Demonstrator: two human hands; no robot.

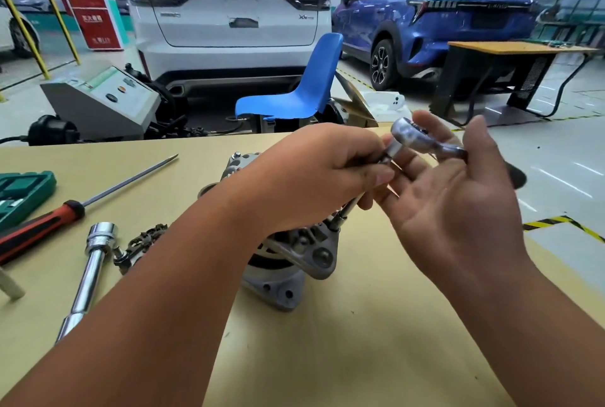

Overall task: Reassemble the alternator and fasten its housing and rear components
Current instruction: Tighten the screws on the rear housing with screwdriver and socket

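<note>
Workshop floor fills the background of the head view: a white car (229, 13) stands tail-on behind the bench, a blue car (435, 17) is parked to its right, and a blue chair (301, 89) sits between them and the near edge. A grey machine (101, 102) with a sloped control panel stands on the left, and a wood-topped desk (510, 53) on the right, well apart from the work.

Nearest the camera is a tan table (360, 341). The alternator (294, 252) rests on it near the middle, partly hidden by the left forearm, its mounting lugs facing the camera. A socket (337, 225) sits on the alternator's upper right edge, and a thin extension bar (348, 208) rises from it at a slant up to the ratchet (412, 136).

The left hand (311, 177) has its fingers curled round the top of the extension bar, just under the ratchet head. The right hand (451, 210) is spread palm-up with fingers nearly straight; the ratchet handle lies across them and passes behind the thumb.

On the table's left lie a red-and-black screwdriver (39, 226), a green tool case (23, 190), a chrome bar (91, 262) with a socket on its end, and a small dark metal part (140, 243) just beside that bar
</note>
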